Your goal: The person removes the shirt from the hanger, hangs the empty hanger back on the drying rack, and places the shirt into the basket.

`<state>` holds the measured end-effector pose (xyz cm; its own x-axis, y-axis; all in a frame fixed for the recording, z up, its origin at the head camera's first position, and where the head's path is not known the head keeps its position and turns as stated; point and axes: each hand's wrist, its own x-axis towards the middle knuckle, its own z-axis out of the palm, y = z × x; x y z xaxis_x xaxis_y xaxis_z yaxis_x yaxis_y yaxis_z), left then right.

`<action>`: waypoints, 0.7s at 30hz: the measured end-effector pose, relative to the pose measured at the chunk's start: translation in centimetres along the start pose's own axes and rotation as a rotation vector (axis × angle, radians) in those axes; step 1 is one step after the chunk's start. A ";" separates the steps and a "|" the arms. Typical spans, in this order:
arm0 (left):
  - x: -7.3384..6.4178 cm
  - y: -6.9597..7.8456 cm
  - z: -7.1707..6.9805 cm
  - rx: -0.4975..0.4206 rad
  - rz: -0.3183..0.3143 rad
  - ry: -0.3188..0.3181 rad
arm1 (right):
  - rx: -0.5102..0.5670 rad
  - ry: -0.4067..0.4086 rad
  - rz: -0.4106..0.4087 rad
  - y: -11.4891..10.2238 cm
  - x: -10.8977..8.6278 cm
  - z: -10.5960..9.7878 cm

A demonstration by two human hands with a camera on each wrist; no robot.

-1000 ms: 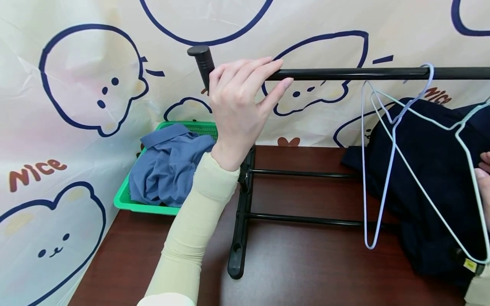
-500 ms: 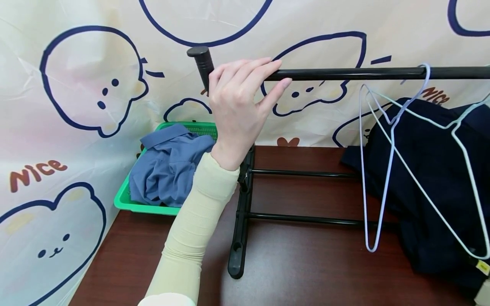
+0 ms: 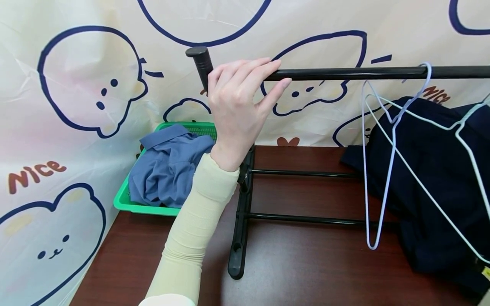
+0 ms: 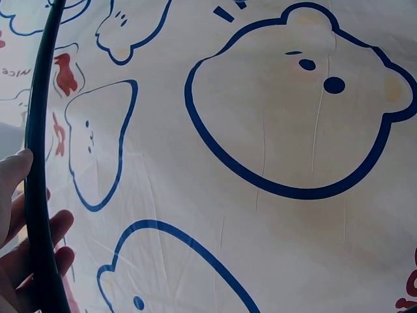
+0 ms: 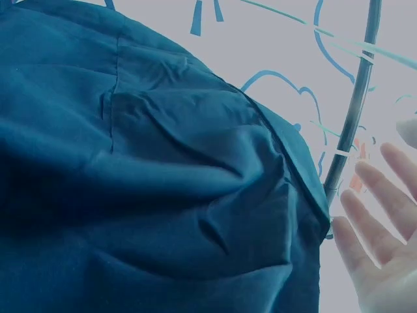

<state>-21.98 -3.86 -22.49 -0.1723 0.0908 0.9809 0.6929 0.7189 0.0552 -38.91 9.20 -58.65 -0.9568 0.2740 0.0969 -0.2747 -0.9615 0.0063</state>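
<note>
In the head view my left hand [image 3: 241, 100] grips the black top rod [image 3: 344, 74] near its left end, fingers laid over it and thumb at its near side. The left wrist view shows the thumb and fingertips around the dark rod [image 4: 40, 163]. A lilac wire hanger [image 3: 428, 76] hooks on the rod further right, with a pale mint hanger [image 3: 468, 148] beside it. Behind them hangs a navy garment [image 3: 432, 170]. My right hand [image 5: 391, 241] shows in the right wrist view, fingers straight and spread, beside the edge of the dark garment [image 5: 195, 176].
The rack's black foot [image 3: 237, 250] and two lower bars stand on the brown table [image 3: 306, 263]. At the back left, a green basket [image 3: 147, 209] holds a crumpled blue garment [image 3: 168, 170]. A cartoon-printed sheet [image 3: 95, 170] covers the wall.
My right hand, partly seen at the right edge one second ago, has passed out of the head view. The hangers sway slightly. My left hand stays on the rod.
</note>
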 end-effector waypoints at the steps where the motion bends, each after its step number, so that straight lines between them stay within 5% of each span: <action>1: 0.0 0.0 0.0 -0.001 0.000 0.000 | -0.001 -0.007 -0.001 0.0 0.0 0.1; 21: 0.0 0.1 0.1 -0.001 -0.006 0.007 | -0.027 0.015 0.005 -0.2 0.4 0.2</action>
<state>-21.96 -3.73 -22.50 -0.1717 0.0820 0.9817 0.6926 0.7187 0.0611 -39.18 9.52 -58.40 -0.9593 0.2701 0.0818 -0.2726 -0.9619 -0.0210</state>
